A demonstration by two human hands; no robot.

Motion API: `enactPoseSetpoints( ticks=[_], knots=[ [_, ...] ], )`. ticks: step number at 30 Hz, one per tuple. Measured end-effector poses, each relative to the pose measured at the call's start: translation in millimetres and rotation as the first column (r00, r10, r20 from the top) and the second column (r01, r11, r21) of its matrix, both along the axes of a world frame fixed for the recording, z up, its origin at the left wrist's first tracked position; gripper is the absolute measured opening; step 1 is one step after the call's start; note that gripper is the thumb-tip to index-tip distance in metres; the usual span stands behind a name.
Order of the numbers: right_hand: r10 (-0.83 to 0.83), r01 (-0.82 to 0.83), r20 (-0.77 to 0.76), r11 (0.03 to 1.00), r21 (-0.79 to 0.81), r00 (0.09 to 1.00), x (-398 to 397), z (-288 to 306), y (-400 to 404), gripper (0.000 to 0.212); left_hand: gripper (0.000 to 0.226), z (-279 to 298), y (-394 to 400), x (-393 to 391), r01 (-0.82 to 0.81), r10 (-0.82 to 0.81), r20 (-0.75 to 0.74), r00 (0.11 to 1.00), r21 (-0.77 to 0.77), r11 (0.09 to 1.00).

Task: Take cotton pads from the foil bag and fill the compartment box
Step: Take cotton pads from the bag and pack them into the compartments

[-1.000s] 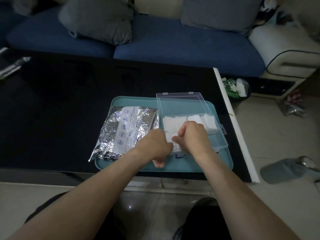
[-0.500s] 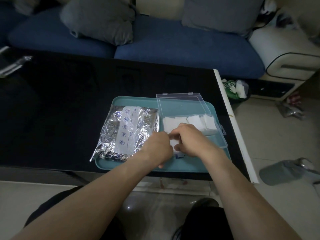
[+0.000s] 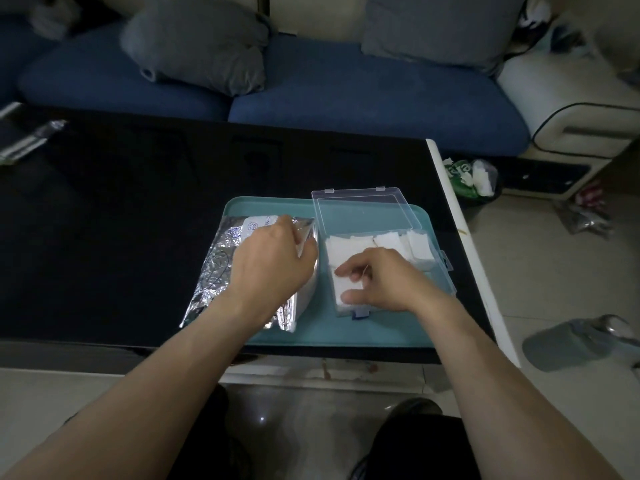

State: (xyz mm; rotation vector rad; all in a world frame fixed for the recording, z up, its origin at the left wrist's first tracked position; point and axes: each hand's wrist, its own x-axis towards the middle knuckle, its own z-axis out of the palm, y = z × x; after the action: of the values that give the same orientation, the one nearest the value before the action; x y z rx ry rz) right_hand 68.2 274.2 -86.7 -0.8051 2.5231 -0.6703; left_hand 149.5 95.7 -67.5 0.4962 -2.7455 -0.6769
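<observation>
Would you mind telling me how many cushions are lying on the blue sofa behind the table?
2. One grey cushion lies on the sofa's left seat, beyond the table's far edge; the other grey cushion leans at the back on the right seat. More may lie outside the frame.

Forearms bare, no sleeves; dark trousers [image 3: 415, 445] on the legs.

A glossy black worktop [image 3: 138, 209] with a white right edge stands before a blue sofa [image 3: 346, 88] bearing grey cushions [image 3: 197, 43]; pale tiled floor [image 3: 554, 271], dim light
</observation>
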Motion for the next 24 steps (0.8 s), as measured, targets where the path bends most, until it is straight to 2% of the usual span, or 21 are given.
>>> enactPoseSetpoints(
  ticks=[2, 5, 7, 9, 12, 14, 16, 18, 20, 22, 24],
  knots=[
    [0.026, -0.025, -0.020, 0.999, 0.045, 0.999, 1, -4, -5, 0.045, 0.040, -5, -1, -1, 0.015, -0.011, 0.066, 0.998, -0.056, 0.998],
    [0.058, -0.046, -0.095, 0.991, 0.126, 0.994, 2, -4, -13, 0.045, 0.060, -13, -4, -4, 0.026, 0.019, 0.245, 0.969, -0.180, 0.983],
    [0.093, -0.070, -0.122, 0.982, 0.176, 0.988, 4, -3, -16, 0.046, 0.066, -15, -7, -4, 0.027, 0.065, 0.357, 0.932, -0.249, 0.968],
    [0.113, -0.092, -0.114, 0.981, 0.172, 0.987, 5, 0, -14, 0.046, 0.066, -14, -8, -4, 0.006, 0.101, 0.423, 0.900, -0.246, 0.969],
    [0.007, -0.012, -0.107, 0.999, -0.044, 0.994, 6, 9, -13, 0.038, 0.065, -10, -11, -3, -0.060, 0.145, 0.525, 0.839, -0.176, 0.983],
    [-0.089, 0.058, -0.126, 0.971, -0.232, 0.988, 11, 13, -20, 0.027, 0.062, -5, -20, -3, -0.108, 0.120, 0.560, 0.820, -0.056, 0.993],
    [-0.084, 0.048, -0.091, 0.939, -0.340, 0.992, 20, 12, -34, 0.018, 0.053, -4, -32, -4, -0.117, 0.046, 0.566, 0.823, 0.090, 0.989],
    [0.000, -0.018, -0.052, 0.941, -0.338, 0.999, 30, 7, -49, 0.016, 0.039, -3, -44, -3, -0.098, -0.002, 0.550, 0.835, 0.152, 0.983],
    [0.066, -0.075, -0.043, 0.966, -0.248, 0.997, 36, 0, -61, 0.023, 0.027, -2, -54, -3, -0.110, 0.003, 0.502, 0.865, 0.185, 0.977],
    [0.085, -0.092, -0.055, 0.987, -0.132, 0.995, 39, -6, -70, 0.044, 0.018, 0, -61, -1, -0.144, 0.017, 0.467, 0.884, 0.237, 0.961],
    [0.073, -0.073, -0.006, 0.994, -0.079, 0.997, 40, -12, -77, 0.068, 0.015, 2, -64, 2, -0.157, 0.020, 0.457, 0.889, 0.265, 0.951]
  ],
)
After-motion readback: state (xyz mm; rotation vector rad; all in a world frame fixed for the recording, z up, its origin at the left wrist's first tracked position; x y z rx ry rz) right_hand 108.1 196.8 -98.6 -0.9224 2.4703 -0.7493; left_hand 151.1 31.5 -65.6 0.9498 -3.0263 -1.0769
